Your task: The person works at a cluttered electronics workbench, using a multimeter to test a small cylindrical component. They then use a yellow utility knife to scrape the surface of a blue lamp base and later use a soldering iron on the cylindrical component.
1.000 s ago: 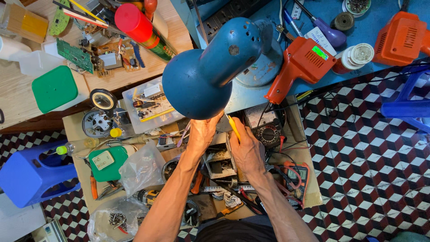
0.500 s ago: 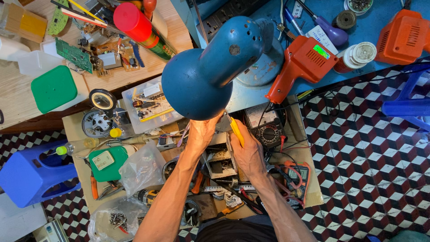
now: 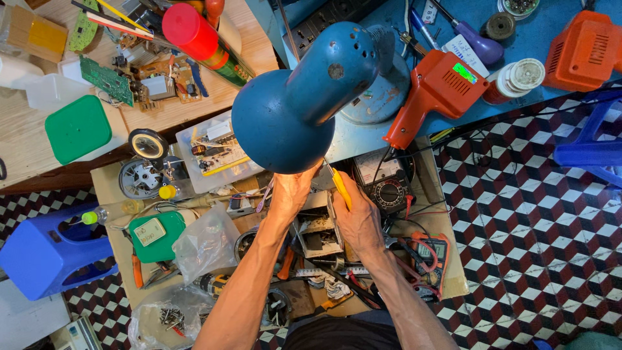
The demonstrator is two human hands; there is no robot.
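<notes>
Hands meet under the big blue lamp shade [image 3: 285, 123], which hangs over the middle of a low cluttered wooden board [image 3: 453, 272] and hides the fingertips of the left one. The right hand [image 3: 358, 220] is clenched around a yellow-handled screwdriver [image 3: 339, 186], whose handle sticks up and away towards the lamp. The left hand [image 3: 293, 193] lies just beside it, fingers reaching forward onto a small grey metal unit [image 3: 317, 227] that sits between the two wrists near the board's centre; it seems to press or steady the unit, but the shade covers the grip, so I cannot tell whether it grasps anything. An analogue meter [image 3: 387, 185] lies just right of the screwdriver, near the board's far edge, and an orange multimeter [image 3: 429, 254] with red leads sits by the right forearm at the board's right edge. A green lidded box [image 3: 155, 234] and clear plastic bags [image 3: 206, 243] occupy the left part of the board. An orange soldering gun [image 3: 434, 94] rests on the blue bench beyond.
</notes>
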